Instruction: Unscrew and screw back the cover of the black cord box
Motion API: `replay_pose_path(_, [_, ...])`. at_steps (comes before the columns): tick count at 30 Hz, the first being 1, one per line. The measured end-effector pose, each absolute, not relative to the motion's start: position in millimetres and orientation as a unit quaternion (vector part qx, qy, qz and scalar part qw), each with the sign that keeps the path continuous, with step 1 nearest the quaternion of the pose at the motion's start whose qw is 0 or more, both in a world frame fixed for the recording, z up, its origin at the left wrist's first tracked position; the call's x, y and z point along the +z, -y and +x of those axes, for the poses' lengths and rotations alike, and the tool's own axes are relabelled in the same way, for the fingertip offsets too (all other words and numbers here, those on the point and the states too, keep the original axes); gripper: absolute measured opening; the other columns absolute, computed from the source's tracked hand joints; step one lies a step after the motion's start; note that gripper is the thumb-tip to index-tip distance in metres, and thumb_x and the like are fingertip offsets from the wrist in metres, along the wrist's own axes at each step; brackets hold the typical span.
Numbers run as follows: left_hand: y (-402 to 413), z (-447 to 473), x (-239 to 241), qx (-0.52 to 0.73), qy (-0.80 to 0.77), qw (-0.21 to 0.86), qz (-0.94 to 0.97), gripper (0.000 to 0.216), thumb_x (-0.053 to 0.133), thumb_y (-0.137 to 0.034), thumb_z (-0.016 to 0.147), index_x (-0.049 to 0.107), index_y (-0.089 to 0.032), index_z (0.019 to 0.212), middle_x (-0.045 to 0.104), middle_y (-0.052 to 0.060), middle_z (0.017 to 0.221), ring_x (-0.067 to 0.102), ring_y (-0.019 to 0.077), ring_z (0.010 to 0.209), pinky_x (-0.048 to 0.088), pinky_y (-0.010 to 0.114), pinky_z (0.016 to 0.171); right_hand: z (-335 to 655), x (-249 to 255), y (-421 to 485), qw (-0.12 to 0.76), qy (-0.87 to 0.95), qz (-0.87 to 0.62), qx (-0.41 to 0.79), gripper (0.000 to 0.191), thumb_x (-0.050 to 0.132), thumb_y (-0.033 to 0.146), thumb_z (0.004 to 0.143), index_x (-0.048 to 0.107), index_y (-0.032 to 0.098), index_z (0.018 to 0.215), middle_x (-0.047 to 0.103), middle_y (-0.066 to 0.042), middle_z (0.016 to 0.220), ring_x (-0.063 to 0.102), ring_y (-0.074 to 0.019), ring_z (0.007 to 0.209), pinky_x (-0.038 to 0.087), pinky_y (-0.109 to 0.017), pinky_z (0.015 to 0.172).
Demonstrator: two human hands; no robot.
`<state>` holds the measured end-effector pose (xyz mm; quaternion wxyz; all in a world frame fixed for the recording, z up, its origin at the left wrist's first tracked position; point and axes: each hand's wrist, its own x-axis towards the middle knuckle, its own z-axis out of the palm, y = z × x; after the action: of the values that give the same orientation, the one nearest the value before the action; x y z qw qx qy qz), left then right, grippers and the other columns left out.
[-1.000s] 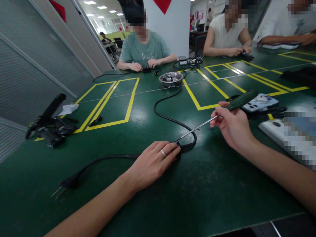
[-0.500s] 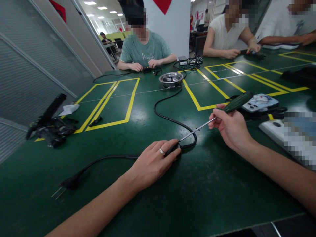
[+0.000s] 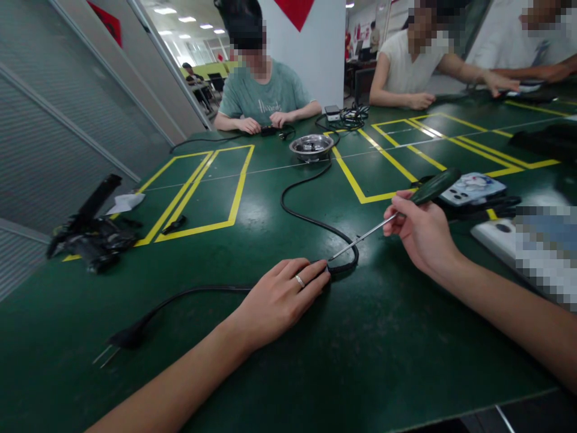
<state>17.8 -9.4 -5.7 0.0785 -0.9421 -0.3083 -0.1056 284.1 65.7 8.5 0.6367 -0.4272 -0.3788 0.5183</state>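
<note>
A black power cord (image 3: 311, 219) curves across the green table, with its two-pin plug (image 3: 128, 338) lying at the left. My left hand (image 3: 283, 294), a ring on one finger, presses over a small black part in line with the cord, which is almost hidden under the closed fingers. In my right hand (image 3: 426, 234) is a screwdriver (image 3: 435, 186) with a dark green handle, pinched near where the shaft begins. Its metal shaft slants down to the left, and the tip is at the fingertips of my left hand, by the black part.
A steel bowl (image 3: 311, 147) with small parts stands ahead. Black parts in plastic (image 3: 97, 240) lie at the left, a small black piece (image 3: 175, 224) beside them. At the right are a phone (image 3: 471, 186) and a white device (image 3: 496, 234). Co-workers sit across the table.
My left fingers have shifted and now cover more of the black part. The screwdriver stays nearly in place. A co-worker at the far right has stretched an arm out to the right.
</note>
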Motion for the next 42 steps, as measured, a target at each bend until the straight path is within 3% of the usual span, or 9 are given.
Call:
replay_pose_path(5, [7,15,-8,-0.154,0.350,0.017,-0.924,0.034,0.051,-0.028,0.096,0.050,-0.016,0.128,0.051,0.013,0.136,0.052,0.0244,0.118,0.048,0.043,0.098,286,9,-64,0.626,0.387,-0.398,0.548,0.017,0.060,0.034,0.083,0.052,0.022,0.091,0.062,0.002,0.066,0.058,-0.0129,0.048,0.048,-0.027,0.048])
replay_pose_path(11, [2,13,-5,-0.142,0.420,-0.076,-0.893,0.039,0.048,-0.037,0.097,0.044,-0.016,0.130,0.055,0.012,0.127,0.052,0.0240,0.114,0.047,0.044,0.097,284,14,-60,0.644,0.412,-0.394,0.511,0.017,0.057,0.024,0.081,0.053,0.025,0.097,0.063,0.002,0.066,0.060,-0.0145,0.052,0.050,-0.028,0.049])
replay_pose_path(24, [4,14,-4,-0.127,0.442,-0.089,-0.884,0.040,0.045,-0.041,0.097,0.047,-0.017,0.129,0.056,0.011,0.116,0.053,0.0236,0.100,0.049,0.043,0.088,285,19,-55,0.642,0.466,-0.376,0.479,0.015,0.058,0.024,0.084,0.060,0.024,0.100,0.065,0.001,0.071,0.061,-0.0133,0.055,0.051,-0.028,0.053])
replay_pose_path(42, [3,14,-5,-0.124,0.441,-0.095,-0.884,0.041,0.045,-0.042,0.097,0.046,-0.017,0.129,0.056,0.011,0.116,0.053,0.0243,0.101,0.049,0.044,0.088,282,21,-53,0.643,0.465,-0.362,0.489,0.011,0.060,0.023,0.087,0.058,0.022,0.097,0.067,0.000,0.071,0.061,-0.0133,0.053,0.050,-0.028,0.053])
